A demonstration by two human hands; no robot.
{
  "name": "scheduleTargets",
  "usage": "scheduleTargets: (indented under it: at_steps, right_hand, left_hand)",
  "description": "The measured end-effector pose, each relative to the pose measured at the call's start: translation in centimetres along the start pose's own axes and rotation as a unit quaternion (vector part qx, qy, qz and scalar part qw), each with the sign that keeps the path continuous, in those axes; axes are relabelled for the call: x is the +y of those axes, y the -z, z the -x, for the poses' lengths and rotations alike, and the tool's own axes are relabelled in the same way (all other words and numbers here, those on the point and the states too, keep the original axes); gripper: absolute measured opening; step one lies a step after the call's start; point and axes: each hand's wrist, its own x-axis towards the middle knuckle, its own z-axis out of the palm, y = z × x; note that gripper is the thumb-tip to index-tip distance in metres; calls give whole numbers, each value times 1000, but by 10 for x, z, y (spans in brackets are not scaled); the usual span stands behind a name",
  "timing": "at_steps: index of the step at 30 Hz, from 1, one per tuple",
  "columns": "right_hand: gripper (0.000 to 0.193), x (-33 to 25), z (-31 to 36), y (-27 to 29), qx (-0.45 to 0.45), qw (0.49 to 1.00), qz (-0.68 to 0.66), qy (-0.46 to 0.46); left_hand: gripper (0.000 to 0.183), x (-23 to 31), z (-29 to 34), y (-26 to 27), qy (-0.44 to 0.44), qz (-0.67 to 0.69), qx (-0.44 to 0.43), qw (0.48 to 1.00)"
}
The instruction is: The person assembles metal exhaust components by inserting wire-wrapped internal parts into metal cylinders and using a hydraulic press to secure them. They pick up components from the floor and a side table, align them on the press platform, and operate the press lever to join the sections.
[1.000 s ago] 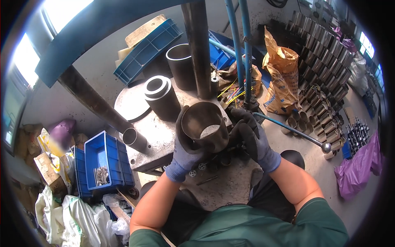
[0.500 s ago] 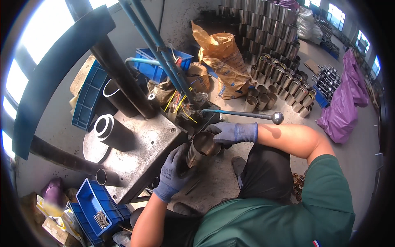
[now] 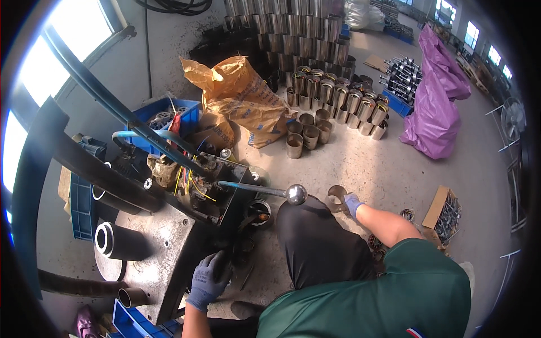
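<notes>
My right hand (image 3: pixel 353 204), in a grey-blue glove, is stretched out over the floor to the right. Its fingers close on the rim of a short, hollow metal cylinder (image 3: pixel 336 191). Beside the dark side of the machine table (image 3: pixel 179 243) is my left hand (image 3: pixel 208 280), gloved the same way. Its fingers are loosely apart, and I see nothing in them. On the table a dark cylindrical fixture with a white ring top (image 3: pixel 119 241) lies under the machine's arms. Another metal cylinder with copper-coloured parts inside (image 3: pixel 259 213) stands by the table, near my knee.
A lever with a ball end (image 3: pixel 296 194) juts out above my knee. Several metal cylinders (image 3: pixel 310 137) stand on the floor ahead, before larger stacks. Brown sacks (image 3: pixel 242 104), a blue crate (image 3: pixel 189 112) and a purple bag (image 3: pixel 431 112) are farther off. A cardboard box of metal parts (image 3: pixel 448 217) lies right.
Both hands held a metal cylinder by the table before. Now my right hand has moved out to the right onto a cylinder there, and my left hand is lower, without it. The view has turned right.
</notes>
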Motion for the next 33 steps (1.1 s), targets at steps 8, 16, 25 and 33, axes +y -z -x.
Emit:
scheduleTargets:
  at_steps: [8,16,25,33]
  right_hand:
    - [20,99,-121,-16,-281,829,-484,11]
    - [39,-107,-96,-119,-131,978,-122,103]
    - [39,-121,31,-170,-402,769,389,309]
    - [53,-204,260,-207,-411,497,566,513]
  left_hand:
    - [63,5,8,-19,3,-30,-41,999]
    - [63,-14,26,-56,67,-68,-97,991]
    - [62,-13,34,-42,39,-82,-102,991]
    - [35,-14,41,15,56,-43,116,991]
